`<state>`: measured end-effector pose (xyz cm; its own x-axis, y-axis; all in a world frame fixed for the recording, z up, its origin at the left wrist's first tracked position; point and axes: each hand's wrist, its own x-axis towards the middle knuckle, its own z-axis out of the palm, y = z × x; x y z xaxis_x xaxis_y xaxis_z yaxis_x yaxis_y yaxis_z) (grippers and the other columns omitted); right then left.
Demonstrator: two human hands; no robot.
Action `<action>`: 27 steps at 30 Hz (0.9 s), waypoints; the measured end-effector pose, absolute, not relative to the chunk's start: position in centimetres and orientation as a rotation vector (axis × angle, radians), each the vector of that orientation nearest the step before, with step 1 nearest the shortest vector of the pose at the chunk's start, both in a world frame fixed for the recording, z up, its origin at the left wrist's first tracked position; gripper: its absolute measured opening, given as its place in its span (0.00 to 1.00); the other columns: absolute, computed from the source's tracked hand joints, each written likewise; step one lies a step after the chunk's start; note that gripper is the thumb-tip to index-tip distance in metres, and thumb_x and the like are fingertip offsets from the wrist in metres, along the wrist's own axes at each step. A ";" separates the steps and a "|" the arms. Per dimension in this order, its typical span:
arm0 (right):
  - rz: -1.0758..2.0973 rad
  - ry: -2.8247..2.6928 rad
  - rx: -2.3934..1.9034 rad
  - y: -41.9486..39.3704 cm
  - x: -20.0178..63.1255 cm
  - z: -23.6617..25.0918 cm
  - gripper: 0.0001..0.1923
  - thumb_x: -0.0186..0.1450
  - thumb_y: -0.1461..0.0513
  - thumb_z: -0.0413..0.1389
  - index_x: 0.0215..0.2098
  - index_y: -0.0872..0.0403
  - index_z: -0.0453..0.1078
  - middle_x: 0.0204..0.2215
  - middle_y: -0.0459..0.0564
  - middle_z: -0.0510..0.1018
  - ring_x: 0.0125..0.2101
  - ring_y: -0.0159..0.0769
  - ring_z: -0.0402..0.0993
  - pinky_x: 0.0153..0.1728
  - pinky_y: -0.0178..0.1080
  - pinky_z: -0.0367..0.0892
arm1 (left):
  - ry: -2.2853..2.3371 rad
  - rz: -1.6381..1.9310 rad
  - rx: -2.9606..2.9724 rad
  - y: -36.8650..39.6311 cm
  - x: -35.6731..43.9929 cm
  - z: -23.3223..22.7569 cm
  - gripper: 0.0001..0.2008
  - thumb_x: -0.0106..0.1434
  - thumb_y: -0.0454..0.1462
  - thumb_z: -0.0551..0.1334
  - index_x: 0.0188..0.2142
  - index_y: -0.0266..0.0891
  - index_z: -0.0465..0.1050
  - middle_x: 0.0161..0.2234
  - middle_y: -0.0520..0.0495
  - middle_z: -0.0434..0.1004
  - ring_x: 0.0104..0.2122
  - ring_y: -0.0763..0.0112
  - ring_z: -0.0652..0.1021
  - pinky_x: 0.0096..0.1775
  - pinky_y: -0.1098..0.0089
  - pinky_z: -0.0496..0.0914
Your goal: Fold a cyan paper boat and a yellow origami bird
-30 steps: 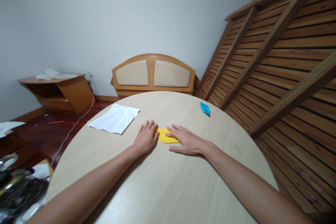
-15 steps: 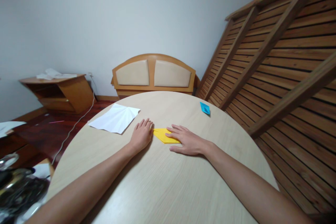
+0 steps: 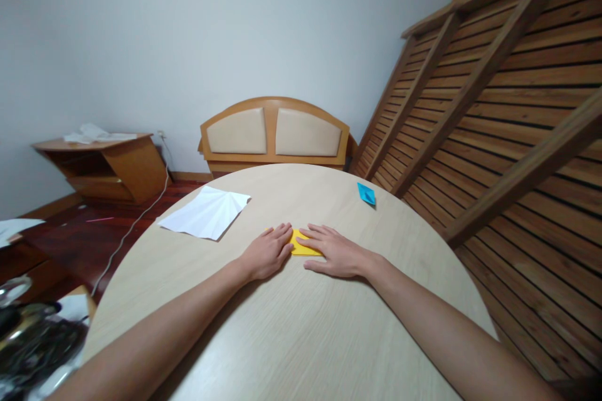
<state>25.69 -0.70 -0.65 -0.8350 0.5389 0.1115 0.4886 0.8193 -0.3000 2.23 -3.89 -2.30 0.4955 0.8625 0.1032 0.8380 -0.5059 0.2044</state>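
Observation:
A folded sheet of yellow paper (image 3: 300, 247) lies flat on the round table (image 3: 301, 338) in front of me. Over its left part rests my left hand (image 3: 269, 252), palm down with the fingers stretched out. My right hand (image 3: 339, 253) lies flat on the paper's right part, fingers spread and thumb apart. Only a strip of yellow shows between the two hands, with a small bit at the left hand's far side; the rest is covered.
Left on the tabletop is a creased white sheet (image 3: 207, 213). A small folded blue paper (image 3: 367, 194) sits at the far right. Beyond the table stand a headboard (image 3: 271, 138), a wooden cabinet (image 3: 126, 169) and a leaning slatted wooden frame (image 3: 489, 131). A cable (image 3: 126, 235) crosses the floor.
My left hand has moved right, from the paper's left tip onto its left part, covering more of it. The right hand has stayed in place.

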 end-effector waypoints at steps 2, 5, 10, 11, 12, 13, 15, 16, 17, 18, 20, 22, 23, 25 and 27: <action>0.374 -2.817 -0.809 -0.6 25.7 -0.8 0.33 0.69 0.44 0.49 0.67 0.49 0.59 0.68 0.55 0.57 0.67 0.51 0.48 0.66 0.55 0.45 | 1.579 0.256 2.587 -3.8 2.1 -2.4 0.27 0.74 0.44 0.44 0.66 0.31 0.56 0.68 0.35 0.53 0.67 0.58 0.56 0.65 0.54 0.55; 0.340 -2.824 -0.820 -0.4 25.6 -0.9 0.31 0.71 0.45 0.47 0.66 0.49 0.60 0.67 0.54 0.58 0.67 0.51 0.49 0.66 0.54 0.45 | 1.712 0.251 2.577 -3.8 2.1 -2.6 0.28 0.73 0.44 0.45 0.65 0.28 0.56 0.67 0.32 0.55 0.67 0.56 0.57 0.64 0.55 0.56; 0.294 -2.837 -0.857 -0.2 25.7 -0.8 0.27 0.73 0.48 0.44 0.65 0.47 0.62 0.67 0.52 0.60 0.67 0.51 0.50 0.65 0.55 0.46 | 1.885 0.270 2.578 -4.2 2.6 -2.8 0.26 0.72 0.42 0.47 0.62 0.25 0.60 0.64 0.27 0.59 0.65 0.52 0.62 0.62 0.55 0.59; 0.288 -2.837 -0.856 -0.1 25.8 -0.8 0.26 0.73 0.48 0.44 0.65 0.47 0.63 0.67 0.52 0.60 0.67 0.51 0.50 0.65 0.55 0.46 | 1.930 0.262 2.566 -4.3 2.7 -2.9 0.26 0.72 0.41 0.47 0.62 0.23 0.60 0.64 0.26 0.59 0.64 0.51 0.63 0.62 0.55 0.60; 0.280 -2.839 -0.853 -0.1 25.8 -0.8 0.26 0.73 0.48 0.44 0.65 0.46 0.63 0.67 0.51 0.60 0.67 0.51 0.50 0.65 0.55 0.46 | 1.977 0.253 2.551 -4.4 2.7 -2.8 0.26 0.72 0.41 0.47 0.61 0.21 0.60 0.63 0.24 0.60 0.64 0.50 0.63 0.62 0.54 0.60; 0.273 -2.841 -0.850 -0.1 25.9 -0.8 0.26 0.73 0.48 0.44 0.65 0.46 0.63 0.67 0.51 0.60 0.67 0.51 0.50 0.65 0.55 0.46 | 2.019 0.245 2.537 -4.5 2.8 -2.8 0.27 0.72 0.41 0.47 0.61 0.20 0.60 0.63 0.22 0.60 0.64 0.48 0.63 0.62 0.54 0.60; 0.264 -2.848 -0.846 0.0 25.9 -0.8 0.25 0.73 0.49 0.44 0.65 0.46 0.62 0.67 0.51 0.60 0.67 0.51 0.50 0.65 0.54 0.47 | 2.086 0.255 2.512 -4.6 2.8 -2.6 0.28 0.72 0.42 0.48 0.61 0.17 0.60 0.63 0.21 0.59 0.65 0.45 0.60 0.62 0.51 0.58; 0.263 -2.849 -0.845 0.0 26.0 -0.8 0.25 0.73 0.49 0.44 0.65 0.46 0.62 0.67 0.51 0.60 0.67 0.51 0.50 0.65 0.54 0.47 | 2.073 0.295 2.534 -4.7 2.7 -2.4 0.28 0.72 0.41 0.48 0.61 0.19 0.60 0.64 0.22 0.57 0.66 0.45 0.58 0.64 0.50 0.56; 0.263 -2.849 -0.840 0.1 26.0 -0.9 0.25 0.73 0.50 0.44 0.65 0.46 0.63 0.67 0.51 0.60 0.67 0.51 0.50 0.65 0.55 0.46 | 2.002 0.356 2.587 -4.7 2.7 -2.2 0.26 0.72 0.41 0.48 0.62 0.22 0.61 0.66 0.26 0.55 0.67 0.47 0.56 0.64 0.49 0.54; 0.265 -2.847 -0.832 0.1 26.0 -0.9 0.24 0.73 0.50 0.45 0.65 0.46 0.63 0.67 0.51 0.60 0.67 0.51 0.50 0.65 0.55 0.46 | 1.872 0.407 2.652 -4.7 2.6 -2.0 0.25 0.72 0.40 0.48 0.63 0.27 0.60 0.67 0.31 0.53 0.67 0.50 0.55 0.65 0.50 0.53; 0.273 -2.839 -0.805 0.1 26.1 -0.9 0.23 0.73 0.52 0.46 0.64 0.45 0.63 0.67 0.50 0.60 0.67 0.50 0.49 0.65 0.55 0.46 | 1.536 0.461 2.744 -4.7 2.5 -1.6 0.23 0.72 0.39 0.48 0.63 0.36 0.61 0.68 0.39 0.55 0.67 0.60 0.57 0.65 0.55 0.56; 0.274 -2.826 -0.785 0.2 26.2 -0.9 0.22 0.73 0.54 0.46 0.64 0.44 0.63 0.67 0.49 0.60 0.67 0.50 0.49 0.65 0.56 0.47 | 1.334 0.493 2.742 -4.7 2.5 -1.5 0.20 0.72 0.38 0.48 0.60 0.42 0.66 0.65 0.45 0.62 0.65 0.66 0.62 0.64 0.60 0.59; 0.271 -2.817 -0.782 0.3 26.3 -1.0 0.22 0.73 0.55 0.46 0.64 0.44 0.63 0.66 0.49 0.60 0.67 0.49 0.50 0.65 0.56 0.47 | 1.294 0.508 2.723 -4.7 2.5 -1.4 0.19 0.72 0.38 0.48 0.58 0.43 0.68 0.63 0.46 0.66 0.63 0.68 0.65 0.63 0.62 0.61; 0.260 -2.797 -0.785 0.3 26.4 -1.0 0.22 0.73 0.56 0.46 0.64 0.43 0.63 0.66 0.49 0.61 0.67 0.49 0.50 0.64 0.56 0.48 | 1.298 0.528 2.679 -4.7 2.5 -1.5 0.18 0.72 0.39 0.50 0.55 0.45 0.71 0.60 0.48 0.71 0.61 0.68 0.69 0.62 0.64 0.63; 0.248 -2.774 -0.774 0.4 26.4 -1.1 0.21 0.73 0.56 0.47 0.63 0.43 0.65 0.65 0.50 0.63 0.66 0.48 0.52 0.64 0.56 0.48 | 1.334 0.533 2.647 -4.7 2.4 -1.7 0.17 0.71 0.39 0.52 0.54 0.45 0.73 0.59 0.48 0.72 0.60 0.66 0.70 0.60 0.64 0.66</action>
<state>26.44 0.38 -1.05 -0.8275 0.5270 0.1937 0.4843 0.8445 -0.2287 2.42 -4.68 -1.67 0.5468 0.7984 0.2521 0.7526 -0.6007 0.2698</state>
